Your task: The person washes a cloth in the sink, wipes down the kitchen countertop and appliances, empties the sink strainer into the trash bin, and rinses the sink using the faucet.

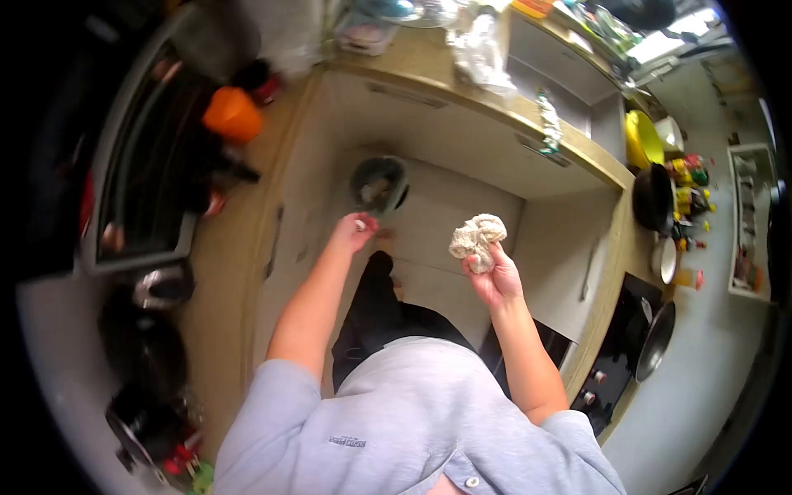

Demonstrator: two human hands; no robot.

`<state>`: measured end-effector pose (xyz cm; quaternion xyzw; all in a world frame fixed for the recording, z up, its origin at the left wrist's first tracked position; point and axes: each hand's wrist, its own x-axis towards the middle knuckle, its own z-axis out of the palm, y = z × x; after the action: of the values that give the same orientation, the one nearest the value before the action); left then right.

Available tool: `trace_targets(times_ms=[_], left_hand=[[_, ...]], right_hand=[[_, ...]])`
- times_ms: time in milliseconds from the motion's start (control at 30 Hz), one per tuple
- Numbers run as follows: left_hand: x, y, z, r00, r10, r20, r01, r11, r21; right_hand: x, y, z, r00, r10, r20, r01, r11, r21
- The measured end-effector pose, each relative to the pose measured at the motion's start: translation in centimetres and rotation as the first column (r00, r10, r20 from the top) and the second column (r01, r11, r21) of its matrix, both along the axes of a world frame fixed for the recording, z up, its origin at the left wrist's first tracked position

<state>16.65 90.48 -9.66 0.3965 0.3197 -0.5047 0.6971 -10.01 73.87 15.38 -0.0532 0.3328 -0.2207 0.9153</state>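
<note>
A crumpled cream-coloured cloth (477, 238) is bunched up in my right hand (497, 282), the fingers closed around its lower part. My left hand (355, 234) is closed, with a small white piece (360, 224) showing at the fingers; its kind is too small to make out. Just beyond the left hand, a round waste bin (399, 198) stands on the floor, with some pale rubbish inside. Both hands are in the air in front of my body, apart from each other.
Counter (326, 64) surrounds me on three sides. A plastic bag (481, 58) lies at the far edge, a sink (549, 64) beside it. On the right are a hob (612, 351), a wok (656, 340) and bottles (691, 200); on the left, an orange object (233, 115).
</note>
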Motion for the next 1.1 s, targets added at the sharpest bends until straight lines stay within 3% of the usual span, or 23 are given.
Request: trace_targets(times_ms=[67, 100, 167, 267, 367, 433, 467, 533, 600, 667, 733, 1000, 1067, 1100], left_hand=[[2.8, -3.0, -4.7, 0.991, 0.057, -0.119, -0.043, 0.992, 0.116], [3.0, -4.3, -2.3, 0.988, -0.155, 0.01, 0.149, 0.964, 0.218], [3.9, -6.9, 1.7, 0.921, -0.388, -0.021, 0.367, 0.852, 0.372], [2.9, -11.8, 0.6, 0.885, -0.462, 0.054, 0.415, 0.838, 0.354], [-0.2, -18.2, 13.4, 0.839, -0.51, 0.192, 0.519, 0.855, 0.0], [-3.0, -23.1, 22.9, 0.727, -0.559, 0.4, 0.646, 0.754, -0.12], [-4.0, -25.4, 24.6, 0.67, -0.543, 0.506, 0.705, 0.68, -0.203], [-6.5, -30.0, 28.7, 0.569, -0.489, 0.662, 0.759, 0.621, -0.193], [-8.4, -35.4, 30.3, 0.398, -0.485, 0.779, 0.815, 0.576, -0.058], [-9.4, -40.5, 29.4, 0.377, -0.475, 0.795, 0.829, 0.556, -0.061], [-10.0, -46.0, 29.1, 0.355, -0.469, 0.809, 0.82, 0.572, -0.028], [-11.8, -67.2, 23.0, 0.591, -0.399, 0.701, 0.681, 0.713, -0.169], [-11.3, -71.8, 20.6, 0.725, -0.425, 0.541, 0.631, 0.725, -0.276], [-11.4, -73.6, 20.8, 0.758, -0.437, 0.483, 0.615, 0.725, -0.309]], right_hand=[[0.0, -1.8, 0.3, 0.997, -0.061, -0.051, 0.059, 0.998, -0.032], [0.0, -3.3, -0.4, 0.998, -0.069, 0.0, 0.069, 0.998, -0.012], [0.8, -5.4, 0.6, 0.993, -0.118, -0.024, 0.118, 0.993, -0.027], [1.6, -8.9, 1.8, 0.978, -0.203, -0.04, 0.203, 0.979, -0.016], [1.8, -12.0, 3.1, 0.955, -0.287, 0.07, 0.283, 0.957, 0.056], [2.0, -14.9, 3.6, 0.939, -0.328, 0.102, 0.322, 0.944, 0.071], [2.0, -16.5, 3.8, 0.93, -0.345, 0.129, 0.335, 0.937, 0.094], [1.8, -20.0, 4.3, 0.915, -0.365, 0.171, 0.358, 0.931, 0.069], [1.4, -24.2, 4.7, 0.905, -0.348, 0.245, 0.356, 0.934, 0.013], [0.9, -29.1, 4.7, 0.893, -0.349, 0.283, 0.365, 0.931, -0.003], [0.2, -34.4, 5.1, 0.923, -0.303, 0.238, 0.345, 0.925, -0.162], [-1.6, -55.7, -0.3, 0.966, -0.225, 0.127, 0.243, 0.957, -0.16], [-2.6, -60.0, -2.7, 0.972, -0.225, 0.063, 0.232, 0.965, -0.123], [-3.0, -62.2, -4.3, 0.918, -0.248, -0.308, 0.163, 0.947, -0.277]])
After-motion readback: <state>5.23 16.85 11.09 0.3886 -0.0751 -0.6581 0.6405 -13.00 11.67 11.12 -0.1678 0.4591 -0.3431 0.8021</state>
